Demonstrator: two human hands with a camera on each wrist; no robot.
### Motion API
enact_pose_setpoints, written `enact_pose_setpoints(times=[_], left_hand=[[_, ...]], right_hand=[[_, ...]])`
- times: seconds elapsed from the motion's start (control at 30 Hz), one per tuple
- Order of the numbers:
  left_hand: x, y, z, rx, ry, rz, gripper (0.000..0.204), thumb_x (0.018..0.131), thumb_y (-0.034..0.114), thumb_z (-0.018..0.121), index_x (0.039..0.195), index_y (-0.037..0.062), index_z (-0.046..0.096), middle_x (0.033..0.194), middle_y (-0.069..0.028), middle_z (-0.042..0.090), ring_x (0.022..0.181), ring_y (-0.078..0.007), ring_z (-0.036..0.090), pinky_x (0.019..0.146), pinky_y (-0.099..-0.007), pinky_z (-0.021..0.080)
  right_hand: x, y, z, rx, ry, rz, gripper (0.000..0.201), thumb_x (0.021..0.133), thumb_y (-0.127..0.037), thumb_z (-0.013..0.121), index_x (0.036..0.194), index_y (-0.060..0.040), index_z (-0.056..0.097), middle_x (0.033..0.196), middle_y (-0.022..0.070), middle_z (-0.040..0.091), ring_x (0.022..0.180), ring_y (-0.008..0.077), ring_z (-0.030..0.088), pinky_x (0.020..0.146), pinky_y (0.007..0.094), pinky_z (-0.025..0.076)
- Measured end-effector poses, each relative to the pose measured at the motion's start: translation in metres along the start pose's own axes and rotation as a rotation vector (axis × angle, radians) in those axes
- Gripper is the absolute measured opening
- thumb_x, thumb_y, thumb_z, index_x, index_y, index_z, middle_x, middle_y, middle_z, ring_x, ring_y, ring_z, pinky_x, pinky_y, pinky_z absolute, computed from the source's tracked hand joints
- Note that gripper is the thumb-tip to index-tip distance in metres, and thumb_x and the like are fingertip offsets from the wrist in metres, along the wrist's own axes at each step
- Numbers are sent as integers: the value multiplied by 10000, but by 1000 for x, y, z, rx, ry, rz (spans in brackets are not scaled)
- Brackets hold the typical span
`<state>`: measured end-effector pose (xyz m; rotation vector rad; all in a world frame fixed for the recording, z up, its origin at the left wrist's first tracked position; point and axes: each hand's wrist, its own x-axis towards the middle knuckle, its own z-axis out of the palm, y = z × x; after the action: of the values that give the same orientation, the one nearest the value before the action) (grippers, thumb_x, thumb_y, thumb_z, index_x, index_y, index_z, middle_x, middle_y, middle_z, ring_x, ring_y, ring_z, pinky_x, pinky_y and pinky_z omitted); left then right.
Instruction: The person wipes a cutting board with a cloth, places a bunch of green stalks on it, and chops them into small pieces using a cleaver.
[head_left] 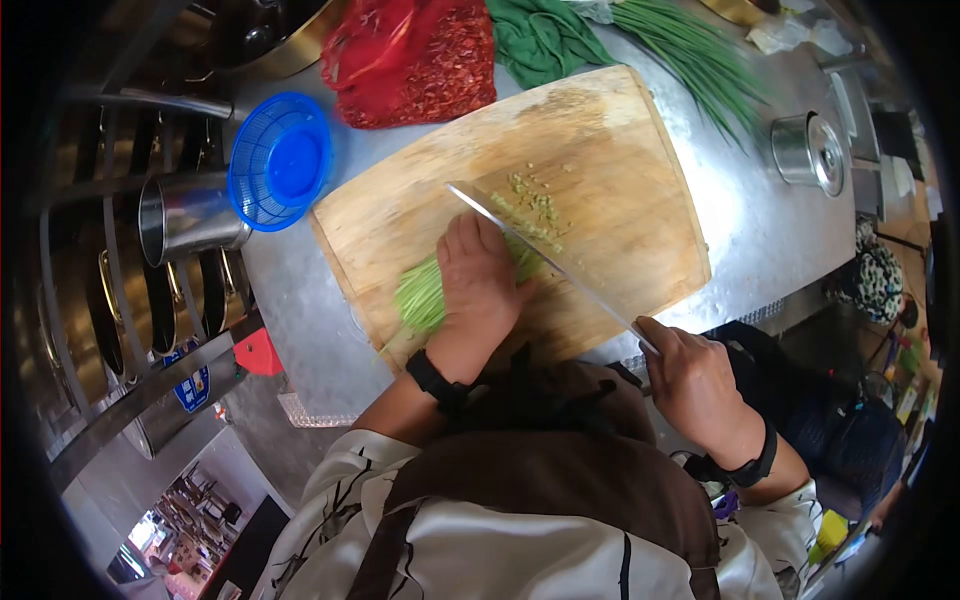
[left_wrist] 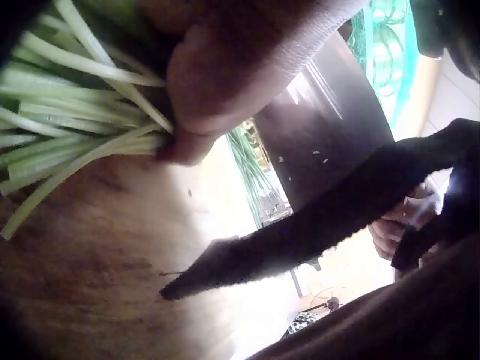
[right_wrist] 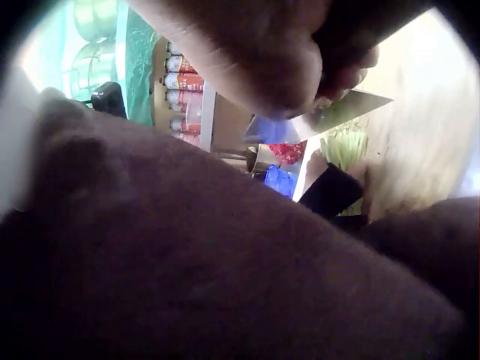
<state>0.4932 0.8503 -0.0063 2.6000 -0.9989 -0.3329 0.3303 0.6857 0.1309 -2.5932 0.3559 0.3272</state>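
Note:
A bundle of pale green stalks (head_left: 421, 296) lies on the wooden cutting board (head_left: 640, 190). The left hand (head_left: 478, 272) grips the bundle from above near its cut end; in the left wrist view loose stalk ends (left_wrist: 67, 112) fan out beside the hand (left_wrist: 232, 67). The right hand (head_left: 697, 388) holds the handle of a large knife (head_left: 560, 268), its blade slanting across the board just right of the left fingers. Small chopped pieces (head_left: 535, 205) are scattered beyond the blade. In the right wrist view the right hand (right_wrist: 255, 60) is curled round the handle, with the blade (right_wrist: 337, 111) partly showing.
A blue basket (head_left: 280, 160) stands left of the board. Behind it lie a red bag of dried chillies (head_left: 420, 75), a green cloth (head_left: 548, 40) and long green stalks (head_left: 690, 60). A lidded metal pot (head_left: 806, 152) stands at the right. Metal table (head_left: 290, 320) surrounds the board.

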Motion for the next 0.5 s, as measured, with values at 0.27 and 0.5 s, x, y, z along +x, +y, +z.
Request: enact_pose_setpoints(times=[0.27,0.5], left_hand=[[0,0,-1,-5,6,7,931,614,311,847,1313,-114,403,1327,-243,408,1261,-401,363,1054,-503,296],[2,-1,-2,-48,47,28,871,612,255,839,1306,-95,444,1299,-255,419,1226,-415,386,1032,-488,314]], right_hand=[[2,3,3,-28,-40,-11,301,812,-42,597,1106,20,592,728,161,634,649,334,657,589,417,528],[27,5,15,10,-110,34,221,856,-46,576,1067,16,598,736,194,637,671,376,649,606,446,522]])
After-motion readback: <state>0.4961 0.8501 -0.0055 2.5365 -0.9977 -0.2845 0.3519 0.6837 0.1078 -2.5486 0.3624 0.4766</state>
